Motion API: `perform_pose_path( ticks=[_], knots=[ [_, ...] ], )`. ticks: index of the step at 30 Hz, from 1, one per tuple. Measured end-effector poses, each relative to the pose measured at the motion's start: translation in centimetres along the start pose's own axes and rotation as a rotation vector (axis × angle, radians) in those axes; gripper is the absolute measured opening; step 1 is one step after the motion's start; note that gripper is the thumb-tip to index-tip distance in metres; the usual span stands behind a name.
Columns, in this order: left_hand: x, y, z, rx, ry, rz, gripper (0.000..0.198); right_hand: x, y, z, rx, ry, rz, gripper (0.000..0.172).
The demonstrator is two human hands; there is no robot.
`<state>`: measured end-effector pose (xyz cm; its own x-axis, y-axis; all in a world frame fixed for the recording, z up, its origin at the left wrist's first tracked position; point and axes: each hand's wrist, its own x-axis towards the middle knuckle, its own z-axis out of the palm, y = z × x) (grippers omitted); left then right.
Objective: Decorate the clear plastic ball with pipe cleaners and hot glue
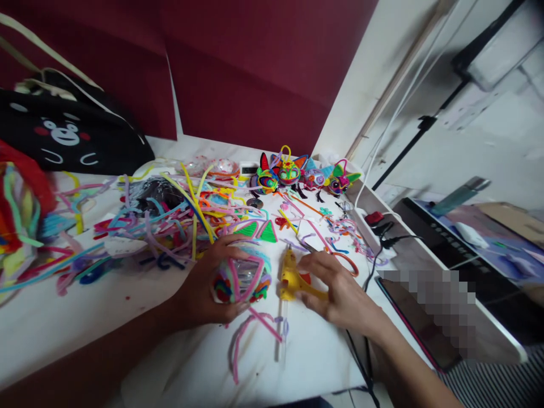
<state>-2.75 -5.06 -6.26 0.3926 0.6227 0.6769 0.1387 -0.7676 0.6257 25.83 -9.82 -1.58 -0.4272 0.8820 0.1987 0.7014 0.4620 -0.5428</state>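
Note:
My left hand (212, 283) is wrapped round a clear, rounded ball (246, 275) decorated with coloured pipe cleaners. Pink pipe cleaners form a triangle on its near face, and rainbow-coloured bands curve along both sides. A loose pink pipe cleaner (236, 345) trails from beneath it onto the table. To the right, my right hand (334, 289) has its fingers and thumb around the handle of a yellow hot glue gun (289, 277). The gun's nozzle points away from me, and a clear glue stick (283, 334) sticks out of its rear. Two green triangles (257, 229) lie just beyond the ball.
Tangled pipe cleaners (170, 221) spread across the left and back. Several decorated animal-faced balls (289, 173) stand against the wall. A black bag (72, 130) is at back left. A shelf edge (425, 255) with a phone (416, 323) below it and a black cable (369, 277) borders the right.

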Motion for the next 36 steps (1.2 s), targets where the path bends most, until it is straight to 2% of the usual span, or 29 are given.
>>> perform_pose_path(
  ticks=[4, 7, 11, 15, 25, 30, 36],
  knots=[
    [-0.1, 0.2, 0.3, 0.035, -0.031, 0.046, 0.067, 1.1, -3.2, -0.2, 0.475, 0.05, 0.116, 0.025],
    [-0.4, 0.3, 0.5, 0.059, -0.049, 0.076, 0.07, 2.4, -4.7, 0.6, 0.686, 0.047, 0.222, 0.031],
    [-0.4, 0.7, 0.6, 0.049, -0.03, 0.102, 0.064, 3.6, -5.1, 1.5, 0.873, 0.078, 0.315, 0.043],
    [-0.3, 0.8, 0.7, 0.037, -0.049, 0.14, 0.062, 3.9, -4.9, 1.9, 0.955, 0.079, 0.375, 0.047],
    [-0.5, 0.5, 0.8, 0.036, -0.036, 0.123, 0.064, 4.2, -4.5, 2.6, 1.011, 0.087, 0.359, 0.047],
    [-0.5, 0.4, 0.5, 0.08, -0.072, 0.125, 0.072, 4.5, -4.3, 2.6, 1.034, 0.068, 0.375, 0.047],
    [-0.4, 0.2, 0.5, 0.09, -0.074, 0.12, 0.07, 4.8, -4.2, 2.8, 1.066, 0.068, 0.388, 0.047]
  ],
)
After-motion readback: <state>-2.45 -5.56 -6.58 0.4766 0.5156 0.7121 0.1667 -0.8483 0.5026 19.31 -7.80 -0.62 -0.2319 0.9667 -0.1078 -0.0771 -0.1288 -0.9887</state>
